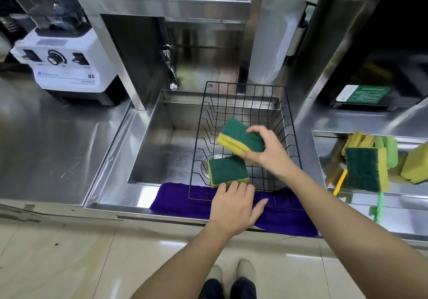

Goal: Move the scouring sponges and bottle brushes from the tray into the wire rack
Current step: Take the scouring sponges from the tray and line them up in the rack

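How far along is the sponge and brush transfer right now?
Early. One sponge sits in the wire rack, left hand touching it. The right hand holds a second sponge over the rack. Several sponges and brush handles remain in the tray.

Sink basin (162,159) and counter (46,141): brushed stainless steel, glossy, faint scratches on counter. Wire rack (243,95): thin black coated metal wire, matt. Held sponge (240,137): rough dark-green scouring face over soft yellow foam. Cloth (180,202) at sink front: purple, plush, matt. Blender base (69,67): smooth white plastic, slight sheen. Floor tiles (81,264): beige, polished, reflective. Tray (328,146): mirror-bright steel.
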`<state>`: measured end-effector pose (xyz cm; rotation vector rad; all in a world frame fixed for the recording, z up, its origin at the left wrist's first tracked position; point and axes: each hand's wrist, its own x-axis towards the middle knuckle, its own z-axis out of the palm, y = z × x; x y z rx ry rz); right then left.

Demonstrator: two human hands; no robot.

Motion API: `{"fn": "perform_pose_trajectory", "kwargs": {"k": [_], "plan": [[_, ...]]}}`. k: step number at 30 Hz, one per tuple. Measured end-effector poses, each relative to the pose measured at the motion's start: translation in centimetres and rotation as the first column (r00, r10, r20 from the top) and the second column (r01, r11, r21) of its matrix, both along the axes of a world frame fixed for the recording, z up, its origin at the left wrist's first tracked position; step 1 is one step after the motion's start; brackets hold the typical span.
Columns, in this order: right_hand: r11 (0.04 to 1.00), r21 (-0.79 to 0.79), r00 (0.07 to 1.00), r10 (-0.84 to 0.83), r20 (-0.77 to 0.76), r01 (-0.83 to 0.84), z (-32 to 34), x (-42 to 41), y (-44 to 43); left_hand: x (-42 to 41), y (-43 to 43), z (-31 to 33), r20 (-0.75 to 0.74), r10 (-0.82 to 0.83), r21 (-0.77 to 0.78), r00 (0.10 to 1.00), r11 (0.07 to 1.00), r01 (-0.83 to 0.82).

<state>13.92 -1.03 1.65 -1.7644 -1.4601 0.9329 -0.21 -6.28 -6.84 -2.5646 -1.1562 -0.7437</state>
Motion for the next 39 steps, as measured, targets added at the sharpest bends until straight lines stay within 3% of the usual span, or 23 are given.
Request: {"fn": "perform_pose_trajectory", "kwargs": {"k": [3,8,13,18,22,24,32,39], "plan": [[0.999,0.039,1.000,-0.013,0.023,0.012,0.1,0.0,1.6,0.0,0.0,0.0,0.012,0.003,0.000,1.000,1.000,-0.003],[0.997,-0.072,0.966,0.041,0.256,-0.023,-1.0,0.6,4.1,0.0,-0.1,-0.1,0.024,-0.011,0.022,1.000,1.000,0.010],[0.988,-0.151,0.948,0.089,0.304,-0.045,-2.2,0.4,5.2,-0.1,0.0,-0.1,0.014,-0.008,0.033,1.000,0.999,0.007],[0.972,-0.220,0.961,0.136,0.242,-0.082,-2.7,-0.2,5.3,0.0,-0.2,-0.1,0.010,-0.005,0.017,1.000,1.000,0.005],[0.872,-0.436,0.880,0.373,0.295,-0.223,-1.9,0.7,5.6,0.1,-0.1,-0.2,0.010,0.008,0.021,1.000,1.000,-0.008],[0.833,-0.502,0.882,0.398,0.252,-0.232,-1.5,1.5,5.8,0.1,-0.1,-0.3,0.014,0.007,0.023,1.000,1.000,-0.007],[0.971,-0.204,0.933,0.184,0.309,-0.124,-2.5,0.9,5.6,0.0,0.0,-0.3,0.010,-0.004,0.015,1.000,1.000,0.004],[0.919,-0.327,0.900,0.319,0.297,-0.218,-4.2,0.1,5.3,0.1,0.0,-0.2,-0.001,0.002,0.014,1.000,1.000,-0.002]]}}
